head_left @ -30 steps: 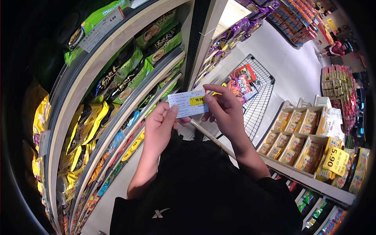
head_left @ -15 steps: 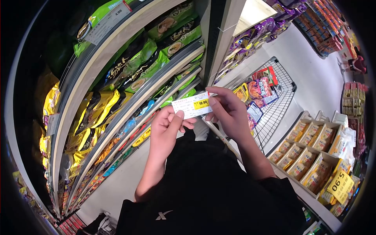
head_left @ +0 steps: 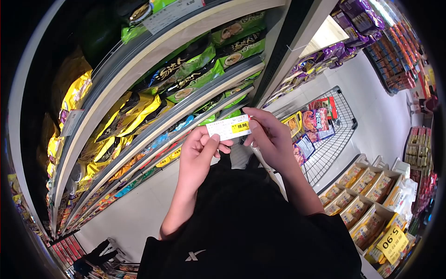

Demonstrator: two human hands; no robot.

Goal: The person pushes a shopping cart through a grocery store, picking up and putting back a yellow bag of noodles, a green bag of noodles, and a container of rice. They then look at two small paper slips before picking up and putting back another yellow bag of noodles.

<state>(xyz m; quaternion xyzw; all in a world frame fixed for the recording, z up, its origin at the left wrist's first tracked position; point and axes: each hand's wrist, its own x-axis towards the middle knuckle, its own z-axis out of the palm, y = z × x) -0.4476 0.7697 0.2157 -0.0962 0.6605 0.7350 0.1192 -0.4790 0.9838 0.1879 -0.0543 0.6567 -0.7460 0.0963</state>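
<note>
Both of my hands hold a small white price tag [head_left: 228, 129] with a yellow patch reading 19.90. My left hand [head_left: 197, 156] pinches its left end between thumb and fingers. My right hand [head_left: 269, 137] grips its right end with the fingertips. The tag is level, at chest height, just in front of the shelf edges [head_left: 186, 116] that carry green and yellow snack bags.
Curved shelves [head_left: 116, 93] of green, yellow and black bags fill the left. A wire shopping cart [head_left: 332, 144] with several packets stands to the right. Boxes of yellow packets [head_left: 357, 209] with a 5.90 sign [head_left: 390, 239] sit at the lower right. White floor lies beyond.
The view has swung left and down along the shelves. My hands keep the tag between them, now tilted flatter and nearer the shelf edge.
</note>
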